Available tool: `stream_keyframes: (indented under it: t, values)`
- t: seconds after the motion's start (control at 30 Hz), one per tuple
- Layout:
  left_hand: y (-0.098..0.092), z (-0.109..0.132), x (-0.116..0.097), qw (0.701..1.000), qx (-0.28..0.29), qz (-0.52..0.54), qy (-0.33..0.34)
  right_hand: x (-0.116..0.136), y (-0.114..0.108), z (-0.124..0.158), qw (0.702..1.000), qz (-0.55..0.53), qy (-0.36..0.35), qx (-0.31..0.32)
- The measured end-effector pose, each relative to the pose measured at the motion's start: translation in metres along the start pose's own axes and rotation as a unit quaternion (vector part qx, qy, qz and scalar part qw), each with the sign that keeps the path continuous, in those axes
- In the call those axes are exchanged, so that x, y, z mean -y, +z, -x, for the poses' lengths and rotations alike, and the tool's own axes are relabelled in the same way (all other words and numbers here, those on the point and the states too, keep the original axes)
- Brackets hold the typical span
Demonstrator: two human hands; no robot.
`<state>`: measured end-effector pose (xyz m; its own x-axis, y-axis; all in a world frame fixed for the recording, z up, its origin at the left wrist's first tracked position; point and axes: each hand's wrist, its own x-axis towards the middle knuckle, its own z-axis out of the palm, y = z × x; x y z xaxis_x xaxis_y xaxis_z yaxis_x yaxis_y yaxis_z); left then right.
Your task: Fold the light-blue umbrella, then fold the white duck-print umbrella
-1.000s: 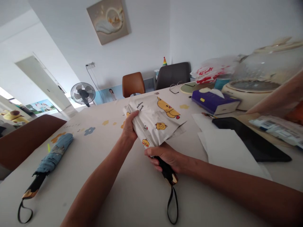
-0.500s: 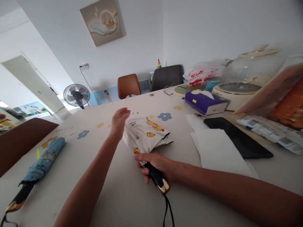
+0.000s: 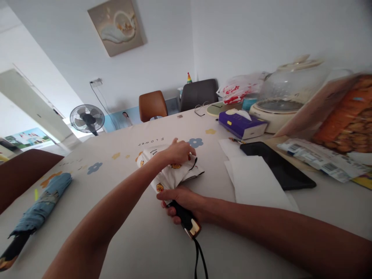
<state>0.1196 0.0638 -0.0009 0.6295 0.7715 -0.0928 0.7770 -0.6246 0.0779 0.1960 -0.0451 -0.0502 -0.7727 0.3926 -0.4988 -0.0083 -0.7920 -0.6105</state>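
Note:
A folded white umbrella (image 3: 167, 178) with yellow cartoon figures lies across the table, its canopy loose and bunched. My right hand (image 3: 181, 201) wraps around the top of its black handle, thumb over the lower end of the cloth. Below that hand the handle ends in a gold-coloured tip, from which a black wrist strap hangs. My left hand (image 3: 181, 151) is on the far right part of the canopy, fingers bent down over the cloth and hiding some of the print. Its fingertips are partly hidden.
A closed blue umbrella (image 3: 43, 203) lies at the left. To the right are white paper sheets (image 3: 258, 182), a black tablet (image 3: 279, 164), a purple tissue box (image 3: 242, 124), a glass kettle (image 3: 290, 89) and food packets (image 3: 322, 157). Chairs (image 3: 152, 104) stand beyond the table.
My left hand has moved right across the canopy, from its left edge to its far right folds. More of the cloth shows at the left. My right hand keeps its hold on the handle.

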Motion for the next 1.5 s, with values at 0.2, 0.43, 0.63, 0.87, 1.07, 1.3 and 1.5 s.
stream_keyframes:
  t: [0.2,0.43,0.63,0.87,1.07,1.3,1.5]
  values:
    - [-0.017,0.027,0.007,0.904,-0.289,0.312,-0.038,-0.001,-0.001,0.001,1.000,-0.001,-0.015,0.008]
    - [-0.022,0.125,0.006,0.851,-0.479,0.210,-0.039,-0.003,-0.005,-0.005,1.000,-0.003,-0.019,0.011]
    - [0.027,0.191,0.018,0.800,-0.550,0.207,-0.122,-0.003,-0.004,-0.008,0.999,-0.009,-0.035,0.013]
    - [0.064,0.201,0.026,0.744,-0.561,0.325,-0.162,-0.001,-0.004,-0.004,0.999,-0.030,-0.034,0.026]
    - [0.067,0.200,0.022,0.725,-0.583,0.333,-0.155,0.003,-0.007,-0.002,0.998,-0.045,-0.004,0.049]
    - [0.069,0.203,0.020,0.766,-0.586,0.238,-0.120,0.004,-0.003,-0.003,0.992,0.041,-0.088,-0.081]
    - [0.072,0.200,0.023,0.779,-0.557,0.261,-0.122,0.001,-0.007,-0.006,0.970,0.135,-0.152,-0.132]
